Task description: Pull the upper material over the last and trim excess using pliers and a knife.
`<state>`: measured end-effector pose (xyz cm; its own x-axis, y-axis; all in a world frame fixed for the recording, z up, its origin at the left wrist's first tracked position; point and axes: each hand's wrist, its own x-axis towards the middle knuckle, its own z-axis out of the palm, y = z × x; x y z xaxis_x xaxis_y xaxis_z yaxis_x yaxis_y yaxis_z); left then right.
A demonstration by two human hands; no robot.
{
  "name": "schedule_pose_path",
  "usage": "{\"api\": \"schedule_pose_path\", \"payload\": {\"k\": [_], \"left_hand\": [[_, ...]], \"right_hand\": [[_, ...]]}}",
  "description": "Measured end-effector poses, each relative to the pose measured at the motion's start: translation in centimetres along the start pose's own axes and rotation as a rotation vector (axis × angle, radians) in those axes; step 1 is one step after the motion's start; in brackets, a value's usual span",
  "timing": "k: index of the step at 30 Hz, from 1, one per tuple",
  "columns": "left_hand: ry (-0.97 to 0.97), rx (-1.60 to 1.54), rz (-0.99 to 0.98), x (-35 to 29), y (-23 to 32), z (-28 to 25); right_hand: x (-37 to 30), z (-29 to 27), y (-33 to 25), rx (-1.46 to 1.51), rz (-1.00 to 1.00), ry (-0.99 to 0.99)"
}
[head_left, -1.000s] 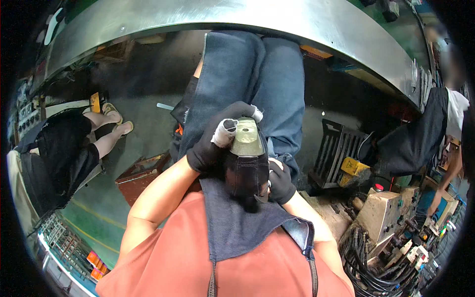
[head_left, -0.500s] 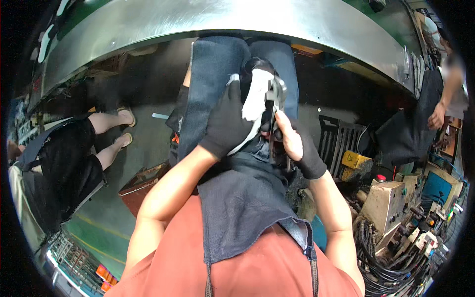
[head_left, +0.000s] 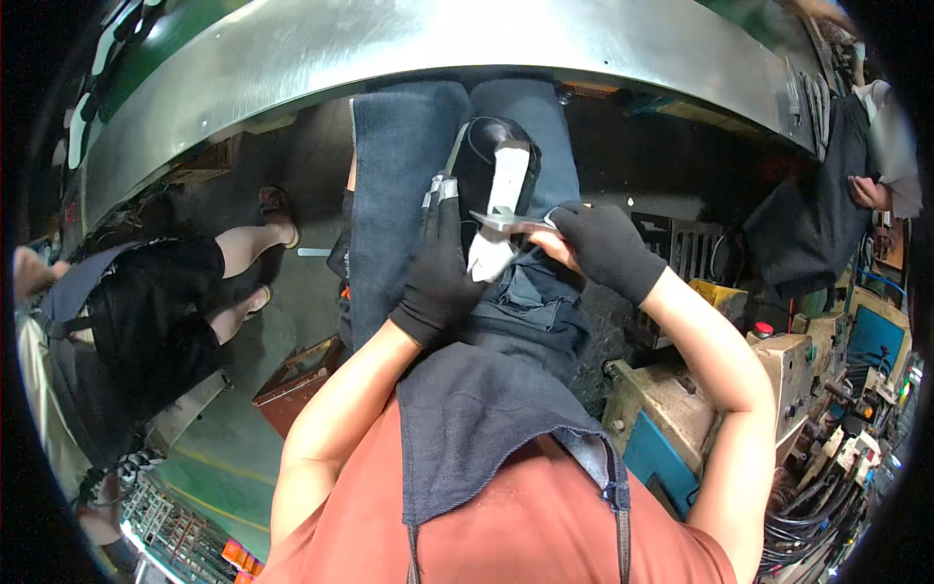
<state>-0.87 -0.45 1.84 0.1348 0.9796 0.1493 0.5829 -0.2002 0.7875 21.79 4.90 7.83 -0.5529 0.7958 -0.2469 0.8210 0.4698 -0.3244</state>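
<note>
Over my lap lies a black shoe (head_left: 499,136) with its white insole (head_left: 507,180) facing up and its toe end pointing away from me. My left hand (head_left: 435,277), in a black glove with silver tape on the fingers, closes along the shoe's left side. A metal hand tool (head_left: 504,223) lies crosswise over the white insole. Its grip end is in my right hand (head_left: 598,243), closed in a black fingerless glove. Whether the tool is pincers or a hammer is unclear. My fingers hide part of its handle and of the shoe's near end.
A steel bench edge (head_left: 409,44) curves across the front, over my knees. One person (head_left: 126,311) stands at left, another (head_left: 812,229) at far right. Beside my left arm is a brown-red box (head_left: 292,394). Machinery (head_left: 783,365) and black hoses (head_left: 808,516) crowd the right.
My right hand has moved right and slightly up, and the tool has swung from upright to crosswise over the insole. My left hand has shifted slightly down along the shoe.
</note>
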Motion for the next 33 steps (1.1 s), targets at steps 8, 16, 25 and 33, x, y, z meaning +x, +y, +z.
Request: {"api": "schedule_pose_path", "payload": {"k": [8,16,25,33], "left_hand": [[0.006,0.315,0.047,3.4,2.3,0.5],[0.081,0.161,-0.025,2.6,-0.9,-0.1],[-0.172,-0.412,-0.466,-8.3,1.4,-3.1],[-0.107,-0.294,-0.332,-3.4,0.4,-0.4]], "right_hand": [[-2.8,-3.5,2.7,1.153,0.361,-0.677],[-1.5,-11.8,-2.8,0.246,-0.070,-0.099],[-6.1,1.5,-4.4,0.809,0.238,-0.268],[-7.2,0.1,-3.1,0.802,0.420,-0.348]]}}
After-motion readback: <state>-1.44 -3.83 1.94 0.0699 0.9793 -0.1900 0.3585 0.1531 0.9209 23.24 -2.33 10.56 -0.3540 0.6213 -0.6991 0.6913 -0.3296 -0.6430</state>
